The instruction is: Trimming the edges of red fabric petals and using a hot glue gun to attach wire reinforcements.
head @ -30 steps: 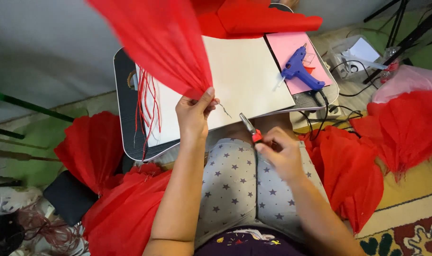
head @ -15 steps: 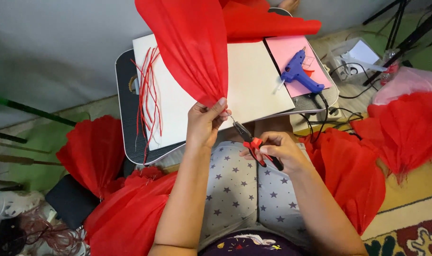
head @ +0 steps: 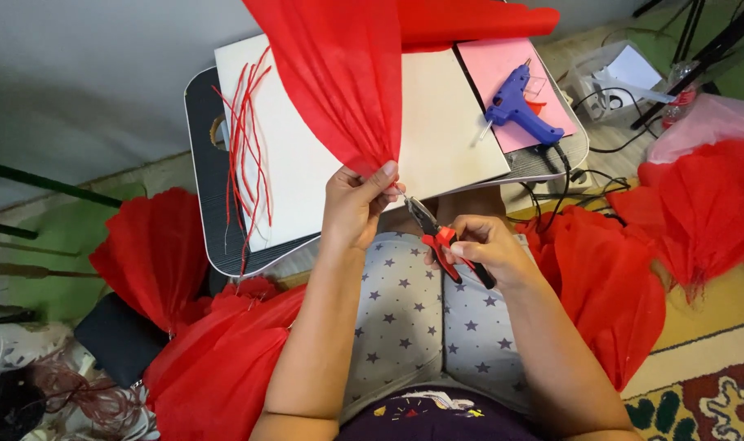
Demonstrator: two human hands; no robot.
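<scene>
My fingers on my left hand are pinched shut around the gathered point of a red fabric fan, which spreads upward and away over the lap desk. My right hand is wrapped closed round the red-and-black handles of a pair of pliers, whose nose points at that pinched tip, just beside my left thumb. On the desk, left of the fan, a bunch of red wire strands lies on a white board. Right of the fan, a blue glue gun rests on a pink sheet. Beyond the desk's right edge stands an open whitish box; I cannot tell what it contains.
</scene>
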